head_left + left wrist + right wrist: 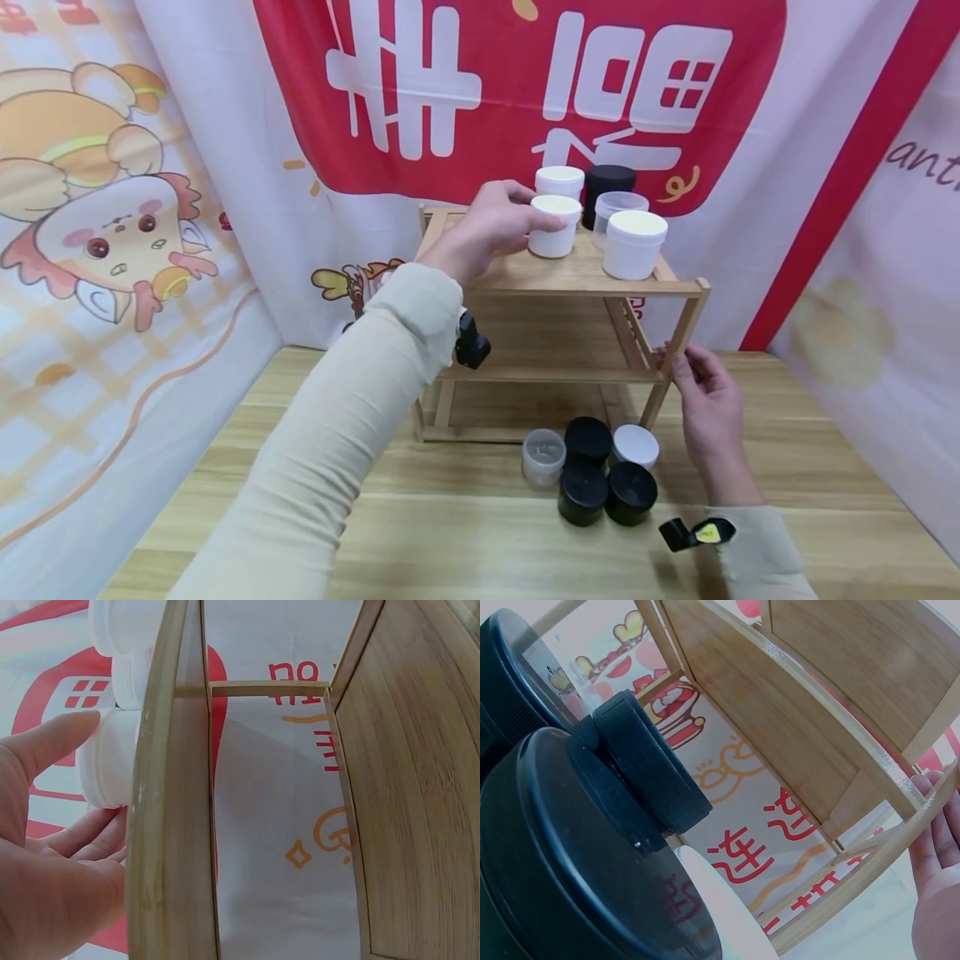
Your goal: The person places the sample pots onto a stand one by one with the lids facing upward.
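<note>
On the top shelf of a small wooden rack (525,275), my left hand (491,225) holds a white lidded jar (552,237) between thumb and fingers. The left wrist view shows that jar (112,769) at the shelf's edge, the thumb on one side and fingers on the other. My right hand (708,408) grips the rack's front right post (684,329) at middle-shelf height, some fingers hidden behind it. Around the held jar stand a white jar (560,179) behind, a black jar (610,179), a clear jar (621,204) and another white jar (635,246).
In front of the rack's right side, several jars stand on the wood-grain table (420,533): a clear jar (543,458), black jars (583,493) and a white-lidded jar (636,446). A printed cloth (217,50) hangs behind the rack.
</note>
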`<state>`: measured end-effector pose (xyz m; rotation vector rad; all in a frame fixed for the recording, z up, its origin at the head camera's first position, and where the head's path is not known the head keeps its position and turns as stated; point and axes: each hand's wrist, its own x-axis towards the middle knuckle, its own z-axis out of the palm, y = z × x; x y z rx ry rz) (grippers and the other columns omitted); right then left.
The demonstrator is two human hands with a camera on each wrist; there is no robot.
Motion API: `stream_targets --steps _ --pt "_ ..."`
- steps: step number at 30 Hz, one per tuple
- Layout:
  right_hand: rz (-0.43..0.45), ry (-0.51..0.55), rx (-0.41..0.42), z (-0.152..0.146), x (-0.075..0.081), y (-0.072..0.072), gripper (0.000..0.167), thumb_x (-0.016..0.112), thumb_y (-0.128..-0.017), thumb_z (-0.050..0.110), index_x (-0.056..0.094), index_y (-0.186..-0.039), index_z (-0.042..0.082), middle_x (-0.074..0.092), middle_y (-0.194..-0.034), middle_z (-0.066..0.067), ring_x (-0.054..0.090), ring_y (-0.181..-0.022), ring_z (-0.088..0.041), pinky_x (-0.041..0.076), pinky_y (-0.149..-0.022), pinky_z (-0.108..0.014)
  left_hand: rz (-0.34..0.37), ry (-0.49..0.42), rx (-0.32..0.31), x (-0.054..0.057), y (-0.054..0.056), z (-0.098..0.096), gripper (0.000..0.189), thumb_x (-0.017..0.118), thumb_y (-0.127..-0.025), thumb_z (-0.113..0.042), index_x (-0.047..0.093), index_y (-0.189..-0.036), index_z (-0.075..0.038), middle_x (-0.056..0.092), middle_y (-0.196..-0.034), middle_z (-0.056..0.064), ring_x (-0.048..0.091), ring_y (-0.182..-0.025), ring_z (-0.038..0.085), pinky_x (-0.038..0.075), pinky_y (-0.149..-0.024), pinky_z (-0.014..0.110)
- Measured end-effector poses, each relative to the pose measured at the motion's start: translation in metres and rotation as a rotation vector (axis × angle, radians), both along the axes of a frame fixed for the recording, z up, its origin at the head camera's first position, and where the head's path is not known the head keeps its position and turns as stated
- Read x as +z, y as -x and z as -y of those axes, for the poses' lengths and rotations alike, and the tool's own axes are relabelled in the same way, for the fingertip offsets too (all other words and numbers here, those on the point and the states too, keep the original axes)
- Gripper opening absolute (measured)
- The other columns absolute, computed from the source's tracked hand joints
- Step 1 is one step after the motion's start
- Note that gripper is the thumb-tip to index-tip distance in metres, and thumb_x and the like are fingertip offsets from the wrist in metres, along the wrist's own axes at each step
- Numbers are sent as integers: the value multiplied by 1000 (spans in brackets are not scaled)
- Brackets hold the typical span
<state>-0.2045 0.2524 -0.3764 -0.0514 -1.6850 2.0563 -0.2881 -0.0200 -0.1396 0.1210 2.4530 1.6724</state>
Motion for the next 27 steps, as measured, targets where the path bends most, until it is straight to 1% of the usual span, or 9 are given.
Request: stream_targets --steps 6,11,16,24,27 --pt "33 -21 8 0 1 -1 34 64 -108 21 69 -137 6 78 -116 5 73 -111 -10 55 -100 -13 10 -3 44 -2 4 -5 69 86 -91 -31 51 -149 -20 52 -151 1 52 -137 19 57 -111 34" --pt "35 -23 5 -1 2 -1 34 64 -108 21 68 -138 6 78 -117 3 73 -112 -11 55 -100 -13 9 1 69 -3 6 -10 68 87 -90 -32 51 -147 -22 53 -150 0 52 -135 19 56 -111 35" --pt "16 -15 9 -1 2 -1 32 64 -108 19 69 -136 4 78 -119 -1 74 -111 -9 55 -100 -13 2 -5 79 -4 8 -15 66 87 -91 -31 52 -146 -22 54 -148 1 53 -134 19 56 -111 36" --pt "-14 6 20 -1 0 -1 33 63 -108 17 67 -136 0 77 -117 -1 75 -109 -10 56 -102 -15 -26 15 71 -5 9 -19 62 86 -92 -30 53 -144 -19 55 -148 2 54 -134 19 55 -111 38" --pt "-9 3 16 -2 0 0 32 63 -108 17 67 -136 1 77 -117 0 75 -110 -11 56 -102 -15 -33 17 72 -5 9 -21 61 85 -92 -29 53 -143 -18 55 -147 3 54 -134 19 55 -112 39"
